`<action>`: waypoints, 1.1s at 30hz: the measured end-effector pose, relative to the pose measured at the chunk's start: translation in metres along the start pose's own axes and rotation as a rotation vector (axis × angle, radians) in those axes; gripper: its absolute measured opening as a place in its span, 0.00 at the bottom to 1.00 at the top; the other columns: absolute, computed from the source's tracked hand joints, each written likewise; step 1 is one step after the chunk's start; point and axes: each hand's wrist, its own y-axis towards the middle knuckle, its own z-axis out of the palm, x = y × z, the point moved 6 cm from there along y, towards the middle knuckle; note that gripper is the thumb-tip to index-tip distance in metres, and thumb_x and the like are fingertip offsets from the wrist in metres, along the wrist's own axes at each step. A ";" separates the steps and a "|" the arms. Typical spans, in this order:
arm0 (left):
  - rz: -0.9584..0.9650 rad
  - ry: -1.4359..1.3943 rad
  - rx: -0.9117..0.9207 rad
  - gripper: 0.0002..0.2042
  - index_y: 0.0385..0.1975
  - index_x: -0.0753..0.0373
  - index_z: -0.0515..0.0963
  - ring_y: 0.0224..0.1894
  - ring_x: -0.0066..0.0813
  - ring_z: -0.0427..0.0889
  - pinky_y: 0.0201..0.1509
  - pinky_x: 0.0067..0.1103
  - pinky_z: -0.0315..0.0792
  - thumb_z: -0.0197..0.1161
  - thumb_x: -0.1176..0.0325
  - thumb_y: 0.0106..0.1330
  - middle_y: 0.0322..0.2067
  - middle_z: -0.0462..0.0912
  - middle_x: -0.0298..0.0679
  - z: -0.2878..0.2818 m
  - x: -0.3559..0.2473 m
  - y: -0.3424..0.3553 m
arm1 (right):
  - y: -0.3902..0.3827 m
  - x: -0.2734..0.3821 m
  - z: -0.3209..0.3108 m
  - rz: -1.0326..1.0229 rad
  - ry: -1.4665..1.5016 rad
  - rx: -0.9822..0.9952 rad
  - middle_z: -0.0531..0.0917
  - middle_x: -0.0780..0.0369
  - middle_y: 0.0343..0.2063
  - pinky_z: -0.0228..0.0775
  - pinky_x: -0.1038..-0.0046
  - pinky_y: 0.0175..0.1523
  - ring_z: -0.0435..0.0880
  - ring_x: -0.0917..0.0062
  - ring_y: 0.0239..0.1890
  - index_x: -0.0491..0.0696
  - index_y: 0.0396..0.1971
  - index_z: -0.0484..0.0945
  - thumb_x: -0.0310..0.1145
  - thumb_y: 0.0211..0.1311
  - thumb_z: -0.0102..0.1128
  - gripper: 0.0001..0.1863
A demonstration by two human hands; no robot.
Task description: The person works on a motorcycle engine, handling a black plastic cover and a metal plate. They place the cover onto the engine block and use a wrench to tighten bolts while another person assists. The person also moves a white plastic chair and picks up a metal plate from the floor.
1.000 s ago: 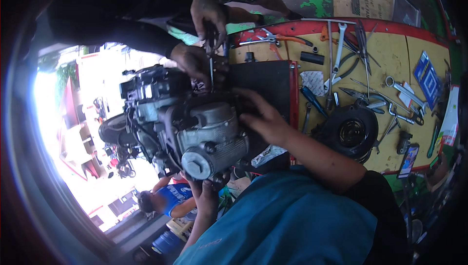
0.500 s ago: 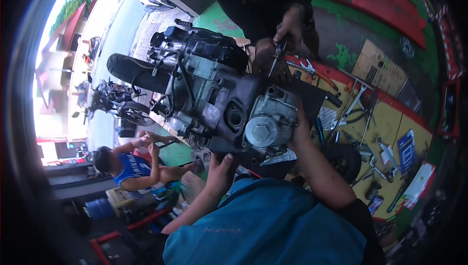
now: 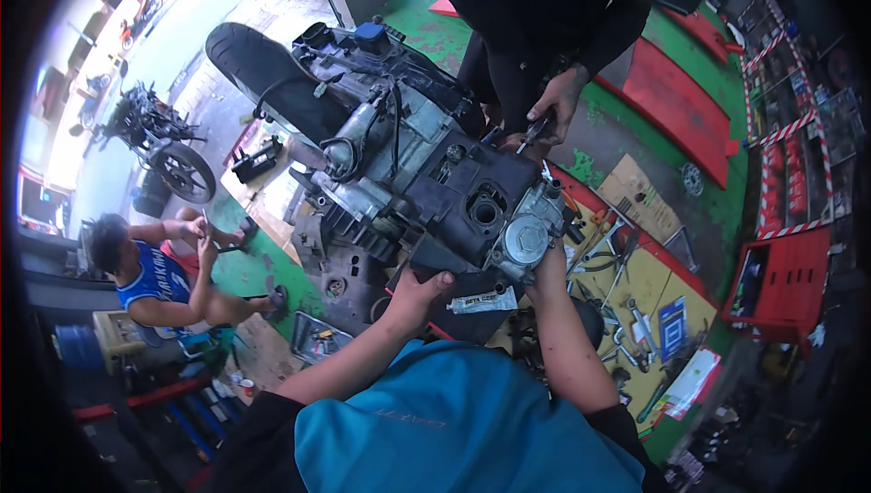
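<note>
A motorcycle engine (image 3: 426,144) with a rear tyre (image 3: 263,76) attached lies across the worktable before me. My left hand (image 3: 417,300) grips the near lower edge of its dark plastic cover (image 3: 472,194), thumb on top. At the engine's near right end sits a grey metal part with a round, hex-marked cap (image 3: 526,239). My right hand (image 3: 547,277) holds this end from below and the right, its fingers mostly hidden. A silver tube (image 3: 483,301) lies between my hands. Across the engine, a co-worker's hand (image 3: 558,105) holds a screwdriver (image 3: 535,130) against its far side.
Wrenches and pliers (image 3: 642,330) cover the yellow tabletop (image 3: 649,284) at right. A red cabinet (image 3: 780,284) and red ramp (image 3: 676,103) stand beyond. On the left, a seated person in blue (image 3: 163,280) is near a parts tray (image 3: 318,339) and a motorcycle (image 3: 159,144).
My view has shifted, showing more of the right side and the near table. Both hands keep their hold on the engine. The co-worker's screwdriver hand remains at its far side.
</note>
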 end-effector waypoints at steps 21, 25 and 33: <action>0.158 -0.425 0.259 0.67 0.77 0.70 0.37 0.75 0.50 0.64 0.78 0.48 0.58 0.80 0.41 0.52 0.74 0.59 0.52 0.007 0.007 0.022 | -0.012 0.029 0.008 -0.078 -0.221 -0.040 0.81 0.60 0.59 0.74 0.61 0.64 0.82 0.67 0.59 0.49 0.67 0.71 0.66 0.79 0.37 0.37; 0.124 -0.491 0.337 0.65 0.78 0.64 0.41 0.74 0.48 0.65 0.77 0.47 0.60 0.82 0.41 0.50 0.73 0.61 0.48 0.007 0.017 0.033 | -0.012 0.031 0.005 -0.101 -0.261 -0.031 0.82 0.61 0.56 0.75 0.62 0.61 0.83 0.68 0.56 0.50 0.65 0.72 0.66 0.78 0.37 0.36; 0.108 -0.509 0.375 0.59 0.77 0.54 0.54 0.72 0.43 0.68 0.74 0.46 0.65 0.82 0.40 0.48 0.71 0.68 0.39 0.012 0.017 0.034 | -0.011 0.037 0.001 -0.070 -0.268 0.042 0.85 0.62 0.45 0.79 0.65 0.49 0.86 0.70 0.44 0.51 0.58 0.75 0.65 0.79 0.38 0.33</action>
